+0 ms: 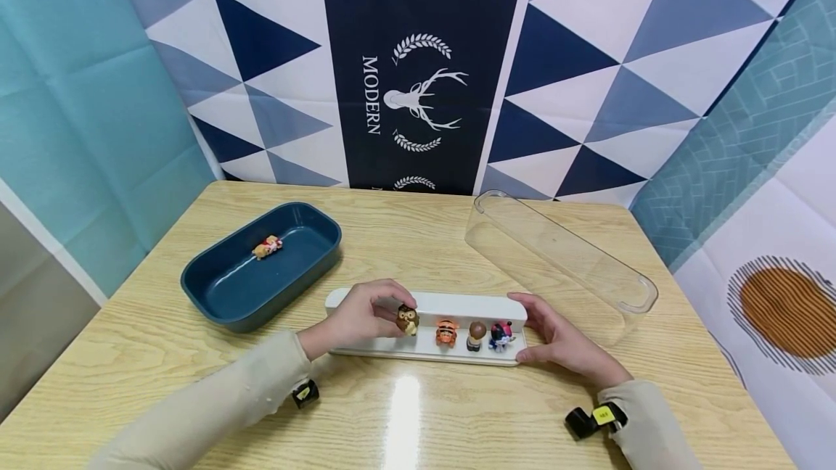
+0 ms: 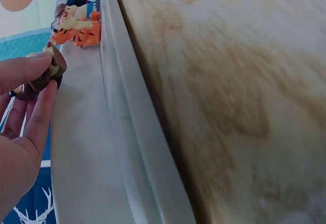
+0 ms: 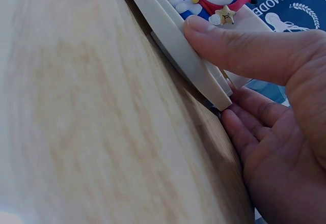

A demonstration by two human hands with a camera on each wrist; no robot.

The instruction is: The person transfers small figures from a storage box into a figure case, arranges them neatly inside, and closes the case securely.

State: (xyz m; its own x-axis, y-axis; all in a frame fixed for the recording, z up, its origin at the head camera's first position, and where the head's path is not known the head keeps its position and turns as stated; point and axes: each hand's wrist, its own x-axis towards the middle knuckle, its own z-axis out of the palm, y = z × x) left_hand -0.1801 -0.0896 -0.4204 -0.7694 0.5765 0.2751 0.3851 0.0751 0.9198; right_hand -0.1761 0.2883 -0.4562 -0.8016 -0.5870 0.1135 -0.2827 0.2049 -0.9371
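Head view: on the wood-grain table (image 1: pixel 130 361), the person's left hand (image 1: pixel 362 314) pinches an owl figurine (image 1: pixel 408 320) over the middle of a long white display base (image 1: pixel 424 357), while the right hand (image 1: pixel 562 343) grips that base at its right end. Three figurines sit in a row between the hands: an orange striped tiger (image 1: pixel 447 333), a brown-haired figure (image 1: pixel 476 336) and a red-and-blue figure (image 1: pixel 501 336). One red-and-tan figurine (image 1: pixel 267 246) lies in the dark blue basin (image 1: pixel 295 256) to the left, and the clear cover (image 1: pixel 562 245) rests apart, behind and to the right. Judging by this layout, three pieces are placed, the owl is being set, and the one in the basin is left, with the cover off the base. Left wrist view: thumb and fingertips hold the owl well short of the tiger; whether it touches the base is hard to tell from this angle. Right wrist view: the thumb presses the front rim beside the red-and-blue figure, the other fingers bent around the base's end.
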